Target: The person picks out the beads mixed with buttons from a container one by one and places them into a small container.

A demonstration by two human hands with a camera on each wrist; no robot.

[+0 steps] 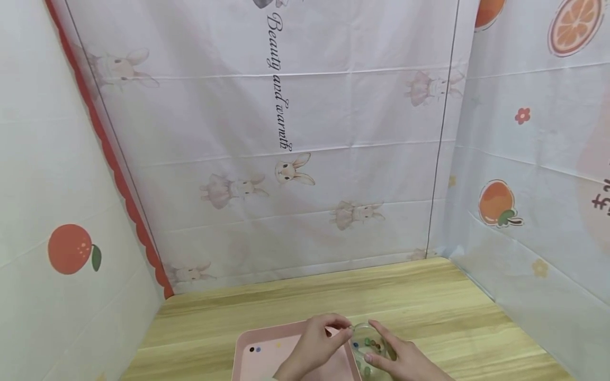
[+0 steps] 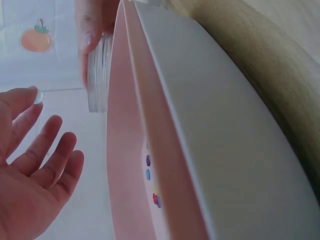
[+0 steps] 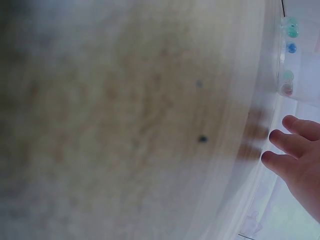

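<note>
My left hand [image 1: 314,343] is raised over the right side of a pink tray [image 1: 271,329]. Between its thumb and index finger it pinches a small clear marble [image 2: 38,96]; the other fingers are loosely spread. Just right of the tray is a clear round container [image 1: 360,326] with several green, blue and brown marbles [image 1: 374,344] in it. My right hand [image 1: 405,359] holds this container, thumb at the near side and index finger at the far rim. In the right wrist view, more marbles [image 3: 291,47] show, while a blurred surface fills most of the picture.
Inside the tray lie small round coloured pieces, among them a black one [image 1: 251,349], a blue one [image 1: 258,349] and a yellow one [image 1: 278,345]. The wood-grain table [image 1: 438,301] is bordered by printed curtains [image 1: 381,169] at the back and sides.
</note>
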